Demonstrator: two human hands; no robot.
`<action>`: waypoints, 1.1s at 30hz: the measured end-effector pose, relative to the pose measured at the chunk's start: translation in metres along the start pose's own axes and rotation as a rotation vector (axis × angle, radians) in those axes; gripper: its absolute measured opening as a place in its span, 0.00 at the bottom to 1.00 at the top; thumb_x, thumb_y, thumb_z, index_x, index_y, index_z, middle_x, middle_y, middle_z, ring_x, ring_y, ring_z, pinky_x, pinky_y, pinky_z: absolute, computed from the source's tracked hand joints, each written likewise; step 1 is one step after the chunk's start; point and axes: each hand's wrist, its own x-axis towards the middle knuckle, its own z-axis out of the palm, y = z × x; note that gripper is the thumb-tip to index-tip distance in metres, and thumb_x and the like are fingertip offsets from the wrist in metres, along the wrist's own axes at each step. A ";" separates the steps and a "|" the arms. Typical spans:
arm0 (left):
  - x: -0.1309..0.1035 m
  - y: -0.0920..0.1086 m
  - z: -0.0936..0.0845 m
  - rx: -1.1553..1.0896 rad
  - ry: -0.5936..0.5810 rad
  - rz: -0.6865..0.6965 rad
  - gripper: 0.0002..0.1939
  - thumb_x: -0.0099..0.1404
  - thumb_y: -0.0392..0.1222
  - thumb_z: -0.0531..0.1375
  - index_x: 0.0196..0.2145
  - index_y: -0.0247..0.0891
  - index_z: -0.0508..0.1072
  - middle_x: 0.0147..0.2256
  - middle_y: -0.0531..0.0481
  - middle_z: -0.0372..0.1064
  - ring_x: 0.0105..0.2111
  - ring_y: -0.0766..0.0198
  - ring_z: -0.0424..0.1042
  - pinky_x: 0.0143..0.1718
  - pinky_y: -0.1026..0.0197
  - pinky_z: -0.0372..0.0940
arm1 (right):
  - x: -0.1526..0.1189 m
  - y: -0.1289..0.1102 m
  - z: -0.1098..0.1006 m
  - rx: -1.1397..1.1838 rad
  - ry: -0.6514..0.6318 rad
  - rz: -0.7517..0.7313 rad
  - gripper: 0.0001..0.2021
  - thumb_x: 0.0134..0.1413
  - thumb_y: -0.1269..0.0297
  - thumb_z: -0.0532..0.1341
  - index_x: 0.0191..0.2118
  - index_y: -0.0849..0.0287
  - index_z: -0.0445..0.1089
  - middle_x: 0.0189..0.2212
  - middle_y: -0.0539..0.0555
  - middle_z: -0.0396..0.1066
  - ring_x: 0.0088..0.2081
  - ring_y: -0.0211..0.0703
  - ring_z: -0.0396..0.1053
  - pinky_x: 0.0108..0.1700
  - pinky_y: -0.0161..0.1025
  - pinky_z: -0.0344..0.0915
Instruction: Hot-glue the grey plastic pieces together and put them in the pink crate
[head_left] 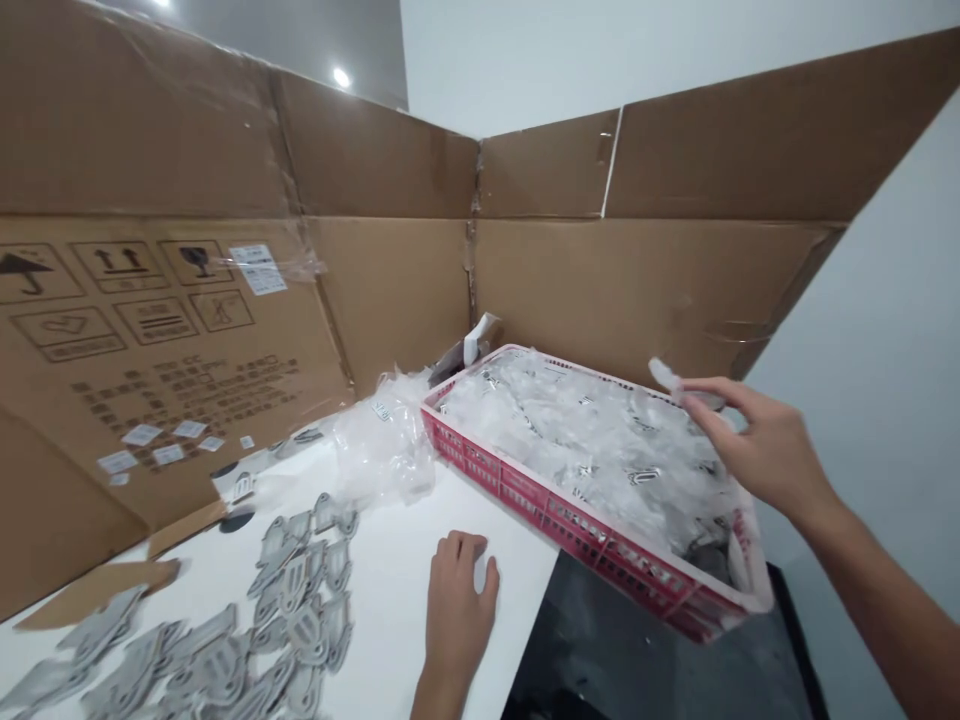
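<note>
Over the far right rim of the red plastic crate (525,490), my right hand (772,450) pinches a small clear plastic bag (664,376) between thumb and fingers. Whether anything is inside that bag I cannot make out. Filling the crate are many clear plastic bags (570,420), some with grey pieces showing through. My left hand (459,600) rests on the white table (390,570), its thumb apart from the slightly bent fingers and nothing in it. To its left lie many loose grey metal parts with slots (304,625), piled and overlapping.
Tall cardboard walls (390,290) enclose the table at the back. A heap of clear plastic bags (386,440) sits against the crate's left end. Small white labels (169,455) stick to the left cardboard. The crate's near end overhangs a dark area (600,640) beyond the table edge.
</note>
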 end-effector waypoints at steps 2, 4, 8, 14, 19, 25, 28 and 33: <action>0.000 -0.002 -0.001 0.006 -0.009 0.018 0.06 0.75 0.43 0.58 0.46 0.47 0.74 0.45 0.43 0.73 0.46 0.48 0.72 0.49 0.40 0.71 | -0.005 0.033 0.008 0.017 -0.246 -0.031 0.37 0.63 0.25 0.57 0.49 0.55 0.84 0.51 0.64 0.83 0.47 0.57 0.80 0.51 0.53 0.72; 0.000 -0.004 0.000 0.001 -0.005 0.037 0.06 0.74 0.43 0.58 0.45 0.47 0.75 0.45 0.43 0.72 0.45 0.47 0.72 0.48 0.40 0.71 | -0.021 0.062 0.017 0.080 -0.561 -0.055 0.37 0.59 0.24 0.62 0.50 0.54 0.86 0.54 0.65 0.82 0.56 0.63 0.79 0.62 0.58 0.70; 0.000 -0.006 0.000 -0.037 0.004 0.052 0.06 0.74 0.43 0.59 0.45 0.49 0.75 0.45 0.43 0.73 0.45 0.46 0.72 0.48 0.38 0.72 | -0.059 0.090 0.029 0.140 -0.767 0.041 0.38 0.65 0.25 0.56 0.59 0.50 0.84 0.61 0.64 0.79 0.69 0.60 0.71 0.74 0.60 0.59; -0.001 -0.005 -0.003 -0.049 -0.044 0.006 0.05 0.75 0.43 0.58 0.45 0.48 0.75 0.46 0.44 0.72 0.48 0.47 0.72 0.52 0.39 0.72 | -0.066 0.094 0.026 0.163 -0.811 0.101 0.43 0.63 0.23 0.52 0.66 0.48 0.80 0.66 0.62 0.74 0.71 0.62 0.68 0.76 0.65 0.54; -0.002 -0.005 -0.002 -0.039 -0.035 0.002 0.05 0.75 0.43 0.58 0.44 0.48 0.74 0.46 0.44 0.73 0.49 0.47 0.72 0.52 0.40 0.72 | -0.033 0.085 0.015 0.185 -0.552 0.081 0.40 0.72 0.29 0.44 0.61 0.51 0.82 0.64 0.64 0.77 0.67 0.63 0.74 0.72 0.63 0.62; -0.004 -0.004 -0.003 -0.051 -0.043 -0.016 0.05 0.75 0.42 0.58 0.44 0.48 0.75 0.46 0.44 0.73 0.49 0.48 0.72 0.53 0.40 0.71 | 0.012 0.034 0.076 0.147 -0.481 -0.250 0.29 0.70 0.35 0.60 0.58 0.52 0.81 0.67 0.63 0.74 0.67 0.59 0.71 0.71 0.61 0.62; -0.005 -0.004 -0.004 -0.059 -0.035 -0.018 0.05 0.75 0.42 0.59 0.44 0.48 0.75 0.46 0.44 0.73 0.48 0.48 0.73 0.52 0.41 0.72 | 0.028 0.000 0.136 0.195 -0.574 -0.387 0.28 0.74 0.36 0.56 0.59 0.51 0.81 0.71 0.63 0.68 0.71 0.60 0.66 0.73 0.64 0.59; -0.008 -0.002 -0.007 -0.042 -0.023 -0.027 0.06 0.74 0.39 0.59 0.43 0.46 0.76 0.44 0.47 0.73 0.47 0.51 0.74 0.53 0.45 0.70 | 0.041 -0.036 0.221 -0.004 -0.780 -0.568 0.31 0.79 0.41 0.51 0.73 0.52 0.69 0.83 0.61 0.42 0.81 0.64 0.45 0.78 0.66 0.47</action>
